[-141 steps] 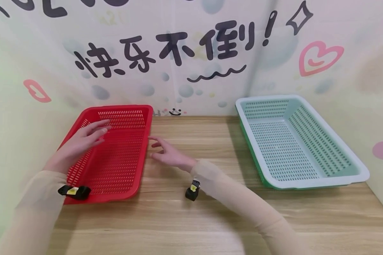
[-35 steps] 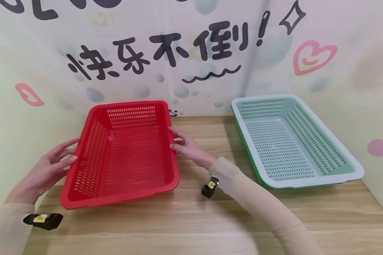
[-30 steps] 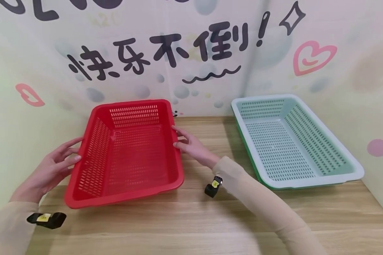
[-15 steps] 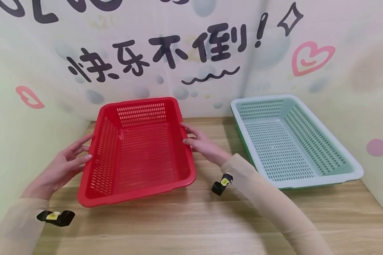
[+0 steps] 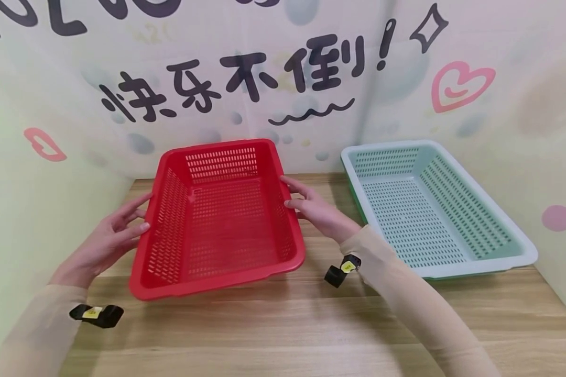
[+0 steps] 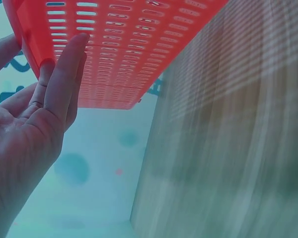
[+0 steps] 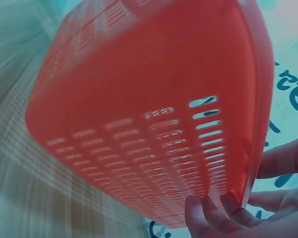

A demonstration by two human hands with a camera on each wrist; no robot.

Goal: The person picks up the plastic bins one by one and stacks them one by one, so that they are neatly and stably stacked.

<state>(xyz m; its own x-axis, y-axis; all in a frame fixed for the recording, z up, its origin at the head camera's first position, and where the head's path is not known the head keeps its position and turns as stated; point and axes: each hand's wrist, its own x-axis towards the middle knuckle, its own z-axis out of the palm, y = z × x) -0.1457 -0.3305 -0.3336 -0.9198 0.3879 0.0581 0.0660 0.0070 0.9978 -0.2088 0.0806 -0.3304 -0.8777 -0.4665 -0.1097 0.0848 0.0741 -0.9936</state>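
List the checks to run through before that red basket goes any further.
1. Left hand on the red basket's rim: ok, it holds the left side.
2. Right hand on the opposite rim: ok, thumb and fingers grip it.
3. Red basket clear of the table: ok, the left wrist view shows a gap beneath.
4. Red basket empty: ok, nothing visible inside.
5. Red basket level: cannot tell from these angles.
6. Right sleeve clear of the pale green basket: cannot tell; they overlap in the head view.
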